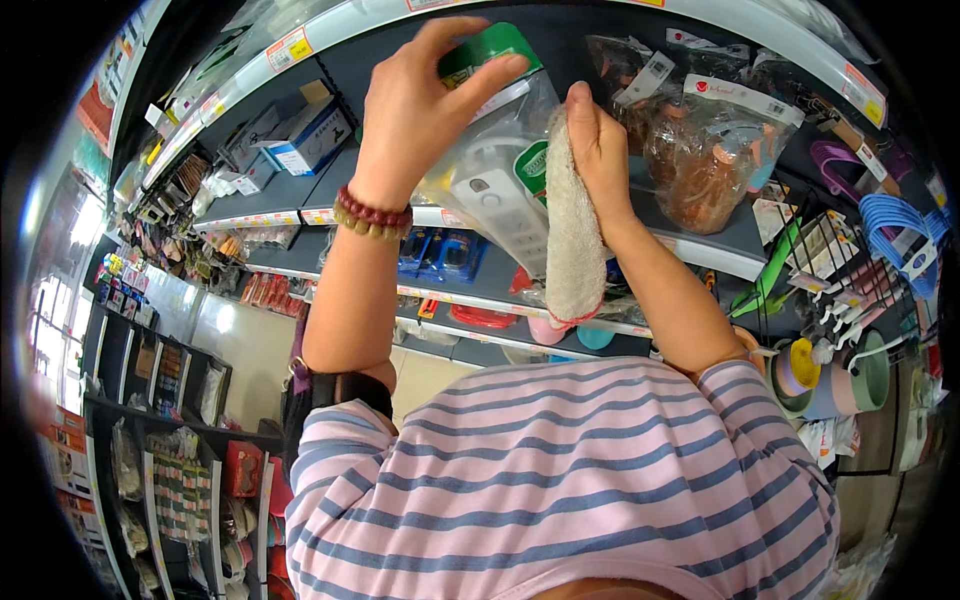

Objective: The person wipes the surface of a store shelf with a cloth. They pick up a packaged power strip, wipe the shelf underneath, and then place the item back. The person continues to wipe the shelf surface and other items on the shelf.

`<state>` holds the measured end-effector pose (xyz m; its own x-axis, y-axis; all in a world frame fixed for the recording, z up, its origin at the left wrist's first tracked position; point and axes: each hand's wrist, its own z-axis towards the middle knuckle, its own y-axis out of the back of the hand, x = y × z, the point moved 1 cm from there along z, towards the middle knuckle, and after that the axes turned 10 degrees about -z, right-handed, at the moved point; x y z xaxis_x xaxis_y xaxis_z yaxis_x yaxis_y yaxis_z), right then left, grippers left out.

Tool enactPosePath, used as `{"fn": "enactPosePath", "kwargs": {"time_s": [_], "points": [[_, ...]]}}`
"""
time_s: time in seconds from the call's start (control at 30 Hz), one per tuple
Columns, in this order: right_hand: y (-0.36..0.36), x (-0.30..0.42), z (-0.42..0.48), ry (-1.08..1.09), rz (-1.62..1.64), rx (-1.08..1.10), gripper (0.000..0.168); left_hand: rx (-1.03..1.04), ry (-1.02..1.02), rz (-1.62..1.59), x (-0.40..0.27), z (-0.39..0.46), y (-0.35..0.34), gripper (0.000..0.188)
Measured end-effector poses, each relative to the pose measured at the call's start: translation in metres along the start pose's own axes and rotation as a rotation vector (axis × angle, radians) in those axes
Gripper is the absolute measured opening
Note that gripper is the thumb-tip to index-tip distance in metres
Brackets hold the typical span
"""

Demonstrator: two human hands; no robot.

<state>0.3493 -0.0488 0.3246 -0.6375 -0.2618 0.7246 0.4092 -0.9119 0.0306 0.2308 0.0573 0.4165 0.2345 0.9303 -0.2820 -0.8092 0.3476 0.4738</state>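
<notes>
My left hand (420, 97), with beaded bracelets at the wrist, grips the green header card (499, 56) of a clear plastic package between thumb and fingers. Inside the package is a white power strip (499, 202) with a green label, hanging at a slant. My right hand (600, 154) is closed around a folded, off-white terry cloth (574, 240) with red edging, thumb at its top. The cloth stands on end beside the package and overlaps its right side.
Behind my hands is a dark shelf unit with price-tag rails (697, 255). Bagged brown items (705, 180) lie at the right, a blue-and-white box (311, 142) at the left. Blue hangers (904, 232) and nested plant pots (832, 382) are at far right. Another shelf rack (180, 435) stands at lower left.
</notes>
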Motion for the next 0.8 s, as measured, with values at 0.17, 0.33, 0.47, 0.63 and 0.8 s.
{"fn": "enactPosePath", "kwargs": {"time_s": [0.17,0.33,0.47,0.63,0.8], "points": [[0.005,-0.005,0.001,0.005,0.064,-0.020,0.048,0.012,0.101,-0.263,-0.032,0.019,-0.003,0.014],[0.013,0.002,-0.003,0.018,0.109,-0.059,0.044,-0.041,-0.140,-0.190,-0.049,0.029,-0.006,0.013],[0.014,-0.019,-0.018,0.058,-0.078,-0.096,0.036,-0.115,0.045,-0.251,-0.048,0.045,-0.001,0.012],[0.009,-0.044,-0.037,0.081,-0.158,-0.065,0.034,-0.136,-0.119,-0.202,-0.029,0.055,0.019,0.013],[0.016,-0.103,-0.050,-0.358,0.055,-0.030,0.047,-0.227,-0.244,-0.212,-0.026,0.067,0.062,0.014]]}}
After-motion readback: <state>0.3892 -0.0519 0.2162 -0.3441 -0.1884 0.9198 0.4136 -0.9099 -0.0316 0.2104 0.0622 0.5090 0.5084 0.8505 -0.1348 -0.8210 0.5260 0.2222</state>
